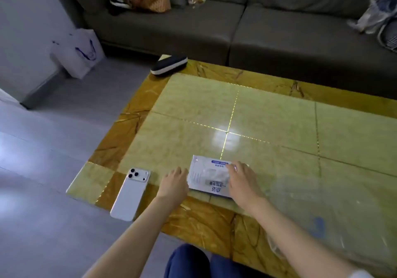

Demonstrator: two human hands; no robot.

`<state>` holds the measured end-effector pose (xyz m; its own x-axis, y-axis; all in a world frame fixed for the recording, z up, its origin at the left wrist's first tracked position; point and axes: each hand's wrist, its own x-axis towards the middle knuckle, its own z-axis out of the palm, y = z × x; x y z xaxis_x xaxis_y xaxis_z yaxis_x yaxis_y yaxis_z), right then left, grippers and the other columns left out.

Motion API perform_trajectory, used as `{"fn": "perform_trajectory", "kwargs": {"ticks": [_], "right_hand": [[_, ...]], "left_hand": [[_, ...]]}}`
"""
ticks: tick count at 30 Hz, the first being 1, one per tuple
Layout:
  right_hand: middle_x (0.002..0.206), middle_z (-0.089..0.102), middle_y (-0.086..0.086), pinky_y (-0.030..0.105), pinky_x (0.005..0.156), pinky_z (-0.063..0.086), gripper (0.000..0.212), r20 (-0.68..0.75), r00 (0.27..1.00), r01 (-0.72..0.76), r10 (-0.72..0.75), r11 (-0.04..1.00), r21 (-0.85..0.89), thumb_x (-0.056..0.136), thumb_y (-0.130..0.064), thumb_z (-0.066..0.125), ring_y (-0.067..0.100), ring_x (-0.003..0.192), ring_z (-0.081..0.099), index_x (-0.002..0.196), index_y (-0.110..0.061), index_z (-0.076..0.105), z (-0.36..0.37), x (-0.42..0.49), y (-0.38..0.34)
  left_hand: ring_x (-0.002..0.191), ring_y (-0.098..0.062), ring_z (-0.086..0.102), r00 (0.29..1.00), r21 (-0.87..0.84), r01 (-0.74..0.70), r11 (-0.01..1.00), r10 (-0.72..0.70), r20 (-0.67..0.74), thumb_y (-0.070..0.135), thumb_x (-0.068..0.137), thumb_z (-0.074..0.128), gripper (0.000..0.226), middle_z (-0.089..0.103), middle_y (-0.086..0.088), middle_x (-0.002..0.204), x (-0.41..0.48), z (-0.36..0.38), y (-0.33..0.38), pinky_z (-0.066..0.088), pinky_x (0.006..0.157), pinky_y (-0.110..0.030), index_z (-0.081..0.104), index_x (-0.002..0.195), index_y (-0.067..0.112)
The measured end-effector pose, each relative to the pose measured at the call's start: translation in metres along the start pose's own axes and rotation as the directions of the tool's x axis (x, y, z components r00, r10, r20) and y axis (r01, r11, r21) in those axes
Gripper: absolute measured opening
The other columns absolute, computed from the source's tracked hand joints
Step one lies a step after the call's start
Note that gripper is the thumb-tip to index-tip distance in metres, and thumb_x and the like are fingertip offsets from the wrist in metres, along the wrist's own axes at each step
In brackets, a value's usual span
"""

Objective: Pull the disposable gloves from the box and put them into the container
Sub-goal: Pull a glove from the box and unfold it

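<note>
Glove box, a flat white pack with blue print, lies on the table near its front edge, between the 2 hands. No glove can be seen drawn out of it yet.

Right hand rests on top of the box, fingers stretched toward its far edge. Whether the fingertips pinch a glove cannot be told.

Left hand touches the box's left side. Its fingertips are hidden against the pack, so whether they grip or only brace it cannot be told.

Clear container, faint and blurred, stands just right of the box, under the right forearm.

Phone lies left of the left hand; a dark case sits at the far corner, before the sofa.

Step in hand, as judged: opening the pull. Hold the light box down with 1 hand, pinch 1 glove at the slot, and draw it up slowly so the pack does not lift.
</note>
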<state>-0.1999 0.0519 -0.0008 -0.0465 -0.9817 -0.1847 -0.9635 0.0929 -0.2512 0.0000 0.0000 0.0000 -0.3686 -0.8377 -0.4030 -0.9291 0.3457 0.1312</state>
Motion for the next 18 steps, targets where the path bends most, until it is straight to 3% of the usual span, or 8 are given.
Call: {"fn": "perform_trajectory", "kwargs": {"ticks": [2, 4, 7, 10, 14, 18], "right_hand": [[0.135, 0.042, 0.012, 0.047, 0.109, 0.03, 0.045, 0.031, 0.996, -0.085, 0.085, 0.996, -0.004, 0.088, -0.011, 0.054, 0.034, 0.129, 0.037, 0.132, -0.008, 0.046, 0.023, 0.006, 0.001], [0.142, 0.036, 0.011, 0.047, 0.113, 0.021, 0.043, -0.007, 0.985, -0.175, 0.175, 0.985, 0.004, 0.094, -0.018, 0.044, 0.031, 0.137, 0.027, 0.136, -0.011, 0.04, 0.046, 0.012, 0.005], [0.132, 0.05, 0.012, 0.053, 0.103, 0.035, 0.034, -0.194, 0.953, -0.213, 0.234, 0.969, 0.127, 0.094, -0.019, 0.038, 0.035, 0.129, 0.042, 0.122, -0.01, 0.054, 0.074, 0.023, 0.009], [0.116, 0.061, 0.009, 0.052, 0.09, 0.046, 0.042, -0.377, 0.903, -0.153, 0.204, 0.975, 0.163, 0.088, -0.026, 0.027, 0.034, 0.113, 0.054, 0.107, -0.012, 0.062, 0.088, 0.036, 0.016], [0.11, 0.061, 0.006, 0.047, 0.088, 0.045, 0.04, -0.463, 0.865, -0.112, 0.192, 0.974, 0.196, 0.085, -0.026, 0.029, 0.03, 0.106, 0.055, 0.103, -0.013, 0.063, 0.088, 0.049, 0.015], [0.112, 0.057, 0.006, 0.043, 0.091, 0.037, 0.028, -0.467, 0.864, -0.098, 0.19, 0.972, 0.214, 0.089, -0.019, 0.038, 0.029, 0.11, 0.049, 0.105, -0.013, 0.061, 0.091, 0.05, 0.013]], "left_hand": [[0.116, -0.024, 0.048, 0.999, -0.046, 0.01, 0.999, -0.012, -0.045, 0.017, 0.098, 0.032, 0.038, 0.043, -0.004, 0.135, 0.014, 0.018, 0.003, 0.039, 0.091, -0.034, 0.036, 0.136, 0.014], [0.109, -0.025, 0.053, 0.993, -0.191, 0.015, 0.981, -0.037, -0.111, 0.018, 0.099, 0.03, 0.037, 0.044, -0.004, 0.133, 0.03, 0.032, 0.008, 0.04, 0.086, -0.033, 0.035, 0.136, 0.015], [0.103, -0.028, 0.056, 0.978, -0.377, 0.009, 0.926, -0.088, -0.191, 0.024, 0.101, 0.03, 0.038, 0.045, -0.006, 0.133, 0.05, 0.043, 0.014, 0.046, 0.079, -0.037, 0.034, 0.138, 0.018], [0.107, -0.025, 0.055, 0.963, -0.408, -0.038, 0.912, -0.075, -0.258, 0.026, 0.1, 0.031, 0.045, 0.037, -0.003, 0.142, 0.073, 0.051, 0.015, 0.043, 0.074, -0.031, 0.03, 0.144, 0.021], [0.116, -0.021, 0.05, 0.946, -0.417, -0.035, 0.908, -0.104, -0.307, 0.028, 0.098, 0.033, 0.046, 0.032, 0.004, 0.148, 0.083, 0.052, 0.01, 0.042, 0.078, -0.029, 0.034, 0.144, 0.023], [0.113, -0.021, 0.052, 0.939, -0.421, -0.039, 0.906, -0.111, -0.325, 0.03, 0.098, 0.033, 0.048, 0.034, 0.002, 0.147, 0.075, 0.058, 0.007, 0.043, 0.078, -0.03, 0.032, 0.145, 0.023]]}}
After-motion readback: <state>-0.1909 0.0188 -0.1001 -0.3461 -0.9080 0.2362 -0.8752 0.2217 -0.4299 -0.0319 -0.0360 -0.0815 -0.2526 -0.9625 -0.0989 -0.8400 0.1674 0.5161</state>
